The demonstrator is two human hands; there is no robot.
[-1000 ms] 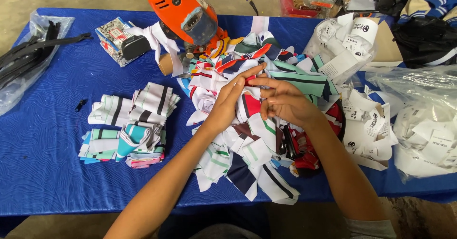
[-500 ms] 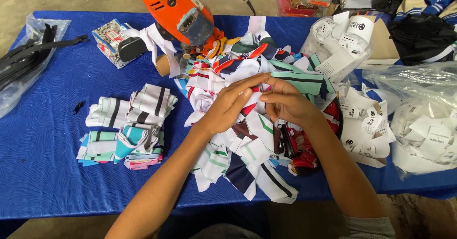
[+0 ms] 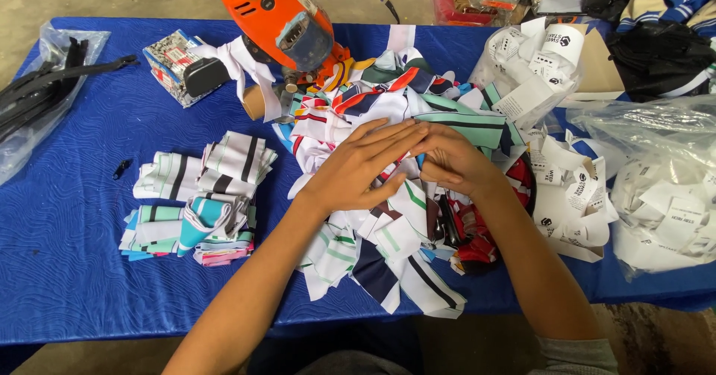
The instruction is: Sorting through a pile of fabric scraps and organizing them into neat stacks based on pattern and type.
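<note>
My left hand (image 3: 363,166) lies flat, fingers stretched out, on a heap of striped fabric pieces (image 3: 388,218) in the middle of the blue table (image 3: 74,270). My right hand (image 3: 447,160) is beside it, fingers curled and pinching a fabric piece in the heap; its fingertips touch those of the left hand. The pieces are white with green, navy, red and teal stripes. What the right fingers hold is partly hidden by the left hand.
A folded stack of striped pieces (image 3: 198,196) lies to the left. An orange cutting machine (image 3: 277,17) stands at the back, next to a small patterned box (image 3: 175,65). Clear bags of white paper tags (image 3: 664,188) fill the right side. A bag with black zippers (image 3: 37,91) sits far left.
Both hands have slid slightly down and flattened on the heap; the left hand's fingers have spread out over the fabric.
</note>
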